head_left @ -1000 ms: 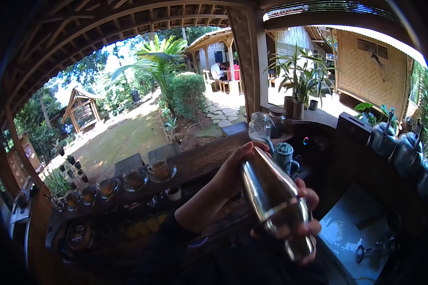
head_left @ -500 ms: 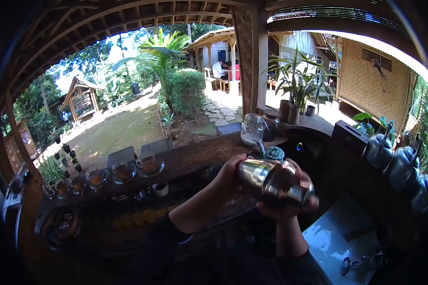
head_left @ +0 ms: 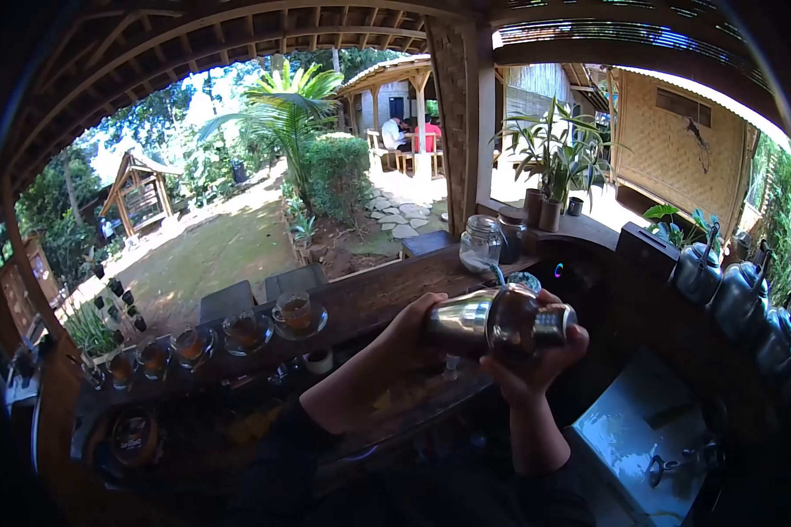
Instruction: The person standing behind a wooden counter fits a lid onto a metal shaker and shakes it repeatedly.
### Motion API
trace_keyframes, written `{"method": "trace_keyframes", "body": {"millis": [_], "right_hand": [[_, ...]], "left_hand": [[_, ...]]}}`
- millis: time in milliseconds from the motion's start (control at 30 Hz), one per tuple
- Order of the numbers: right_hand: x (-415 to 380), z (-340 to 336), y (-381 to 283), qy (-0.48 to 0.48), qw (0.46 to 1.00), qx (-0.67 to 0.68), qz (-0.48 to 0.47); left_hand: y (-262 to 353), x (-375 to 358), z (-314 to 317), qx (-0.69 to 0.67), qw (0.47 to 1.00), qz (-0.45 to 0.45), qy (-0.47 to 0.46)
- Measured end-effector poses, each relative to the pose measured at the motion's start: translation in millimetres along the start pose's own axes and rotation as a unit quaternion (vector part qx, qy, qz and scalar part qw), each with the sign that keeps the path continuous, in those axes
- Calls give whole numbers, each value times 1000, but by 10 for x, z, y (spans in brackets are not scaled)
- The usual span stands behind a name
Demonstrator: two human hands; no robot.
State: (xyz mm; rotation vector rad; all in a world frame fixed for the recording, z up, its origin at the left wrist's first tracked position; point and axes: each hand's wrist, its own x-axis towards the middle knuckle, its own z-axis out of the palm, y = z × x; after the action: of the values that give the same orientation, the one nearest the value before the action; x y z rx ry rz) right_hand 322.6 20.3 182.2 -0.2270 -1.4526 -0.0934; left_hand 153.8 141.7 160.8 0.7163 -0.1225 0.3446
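Note:
A shiny metal cocktail shaker (head_left: 462, 322) lies nearly level in the air in front of me, above the dark counter. My left hand (head_left: 413, 332) is wrapped round its wide base end. At the capped end, my right hand (head_left: 536, 367) supports it from below, with fingers curled up around the cap. Just behind the shaker are a glass jar (head_left: 482, 239) with pale contents and a small blue-patterned container (head_left: 525, 281), partly covered by it. A darker lidded jar (head_left: 511, 230) stands beside the glass jar.
Several glass cups of brown drink, one a cup on a saucer (head_left: 297, 314), line the wooden ledge (head_left: 369, 303) to the left. Metal kettles (head_left: 701, 265) stand at the right. A metal sink (head_left: 628, 439) is low on the right. Two people sit under a far roof.
The shaker has swung from slanting down rightward to nearly level, its capped end higher. Both hands stay on it. My view has shifted slightly, and the cups appear farther right.

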Motion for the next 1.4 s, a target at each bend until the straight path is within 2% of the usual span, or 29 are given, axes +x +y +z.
{"method": "trace_keyframes", "body": {"millis": [33,67,100,133,200,233,267,300,333,400,467,533,600,667,700,733,800,833,900,967,1033,1067,1133,1200,1233,1267,1333,1367,1400], "right_hand": [[81,130,-113,28,999,30,-14],[187,301,-257,40,992,54,-108],[229,544,-424,83,978,74,-178],[236,731,-526,127,956,92,-249],[-63,859,-701,170,957,157,-175],[117,969,-510,179,931,77,-308],[191,948,-447,106,944,52,-307],[3,834,-308,64,979,14,-190],[-219,753,-130,24,997,-22,-70],[-332,838,-39,110,985,9,132],[-247,872,-167,129,984,46,118],[-16,999,-475,106,986,66,-114],[-74,1041,-852,101,986,89,-100],[-184,1068,-1121,95,983,132,-81],[-163,1156,-1030,144,971,160,-103],[6,1191,-730,133,947,134,-261],[-133,814,-447,60,998,15,-18],[-108,761,-334,95,994,-43,-21],[-31,630,-400,146,982,-120,-4],[-26,555,-721,157,985,50,-44],[-29,428,-880,139,986,88,-32],[18,363,-806,112,980,85,-141],[92,227,-642,56,932,73,-349],[105,30,-420,29,971,24,-235],[84,-69,-272,41,992,-53,-111],[72,-155,-172,52,990,-130,15],[156,-245,-234,61,992,-112,17],[229,-265,-276,70,993,-95,19],[289,-236,-328,74,992,-57,-90]], "left_hand": [[10,-47,228,2,1000,0,-3],[-57,-121,464,325,924,197,35],[-100,-209,741,600,710,362,70],[15,-320,944,482,829,282,-33],[241,-469,1080,177,982,68,13],[193,-524,1060,177,982,61,10],[69,-587,975,260,951,156,64],[-37,-646,842,337,900,249,117],[48,-629,83,232,924,133,273],[62,-857,277,32,979,36,198],[122,-909,404,91,972,40,213],[108,-980,679,136,962,50,231],[128,-1019,1158,326,927,173,66],[130,-962,1145,343,901,230,-130],[76,-948,1074,320,919,220,-62],[14,-928,993,296,932,209,7],[-31,-726,839,156,975,126,96],[21,-640,671,42,991,59,109],[-46,-544,690,133,984,58,101],[-120,-444,979,246,956,114,114],[-152,-373,1274,352,922,162,-9],[-172,-302,1336,398,894,188,-84],[-276,-61,1195,397,889,209,-95],[-302,181,907,217,955,157,128],[-291,292,709,94,984,87,124],[-244,355,269,89,989,59,102],[-305,418,350,-40,999,19,-12],[-361,477,510,31,990,76,111],[-448,515,925,98,958,133,233]]}}
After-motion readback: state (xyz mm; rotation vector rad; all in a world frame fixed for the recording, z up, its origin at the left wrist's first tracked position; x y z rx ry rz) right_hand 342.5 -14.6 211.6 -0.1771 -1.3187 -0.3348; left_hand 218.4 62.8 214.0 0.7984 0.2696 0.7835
